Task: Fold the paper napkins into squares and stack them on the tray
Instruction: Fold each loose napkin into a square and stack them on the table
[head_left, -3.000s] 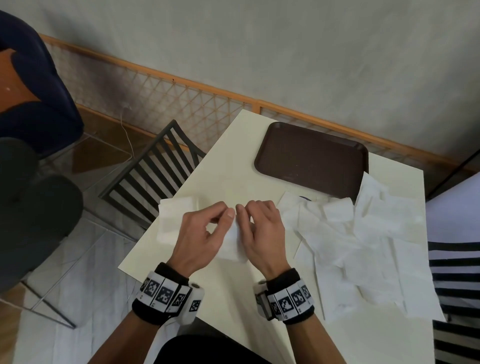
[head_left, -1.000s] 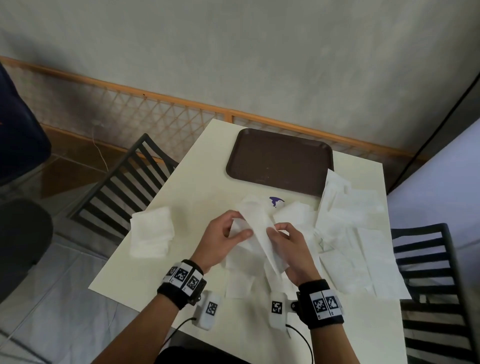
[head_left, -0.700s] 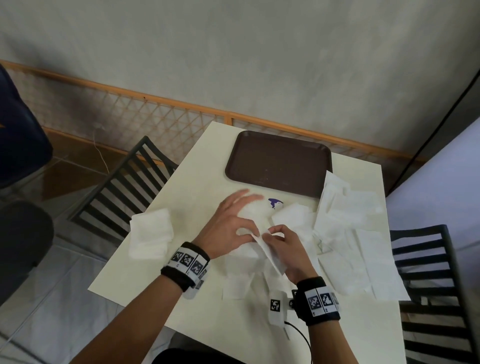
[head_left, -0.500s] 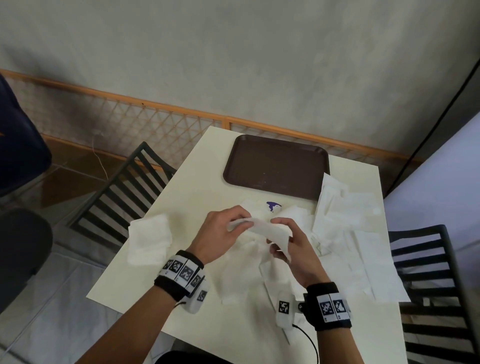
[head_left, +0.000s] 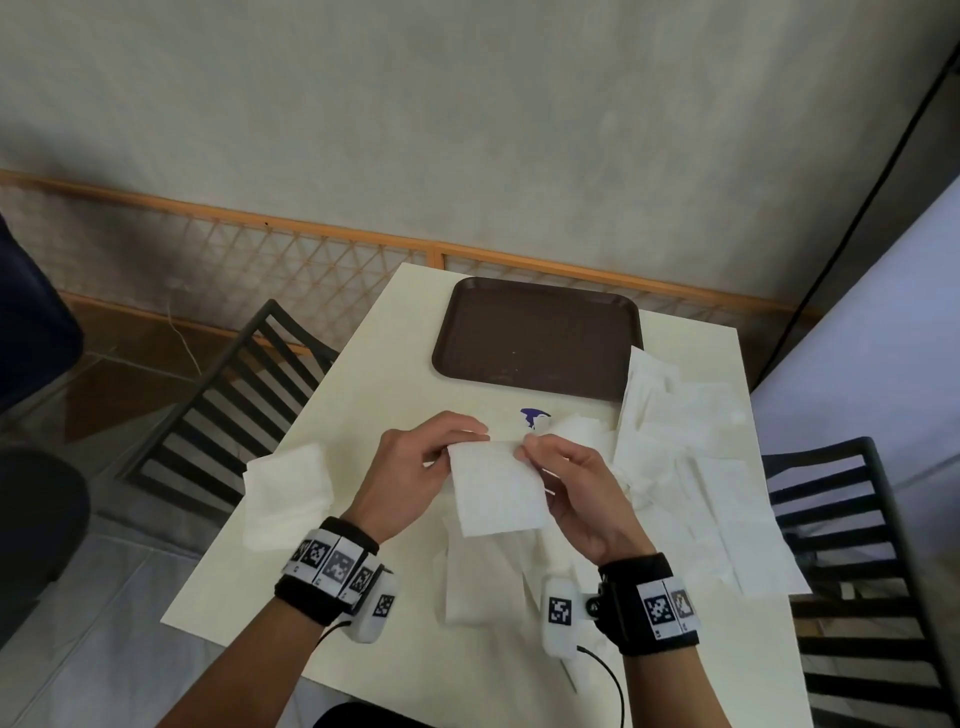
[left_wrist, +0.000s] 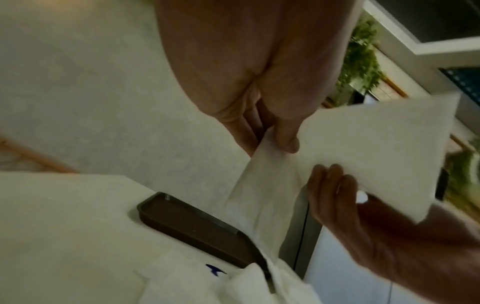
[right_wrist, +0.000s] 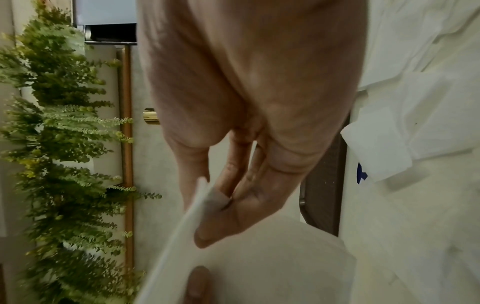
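Fingers and thumbs of both hands pinch the top edge of one white paper napkin (head_left: 496, 486), which hangs in the air above the table (head_left: 400, 379). On the left hand (head_left: 410, 467), seen from the head view, the thumb and forefinger close on the napkin's upper left corner; the left wrist view shows the thumb pressed flat on the sheet. On the right hand (head_left: 582, 493), thumb and curled fingers nip the upper right corner, with the other fingers tucked behind the paper. The napkin looks roughly square and faces the person, its lower edge hanging free over other paper. A brown tray (head_left: 537, 335) sits at the far side of the cream table, with no napkins on it; a few pale specks mark its surface. To the right of the hands, a loose pile of napkins (head_left: 696, 467) spreads over the table, one corner overlapping the tray's right edge. More unfolded sheets lie under the hands. Near the left table edge rests a small stack of folded napkins (head_left: 288, 493), well apart from the tray. A small blue mark (head_left: 534, 415) shows on the table between the tray and the hands. Dark slatted chairs (head_left: 228, 415) stand on either side of the table.
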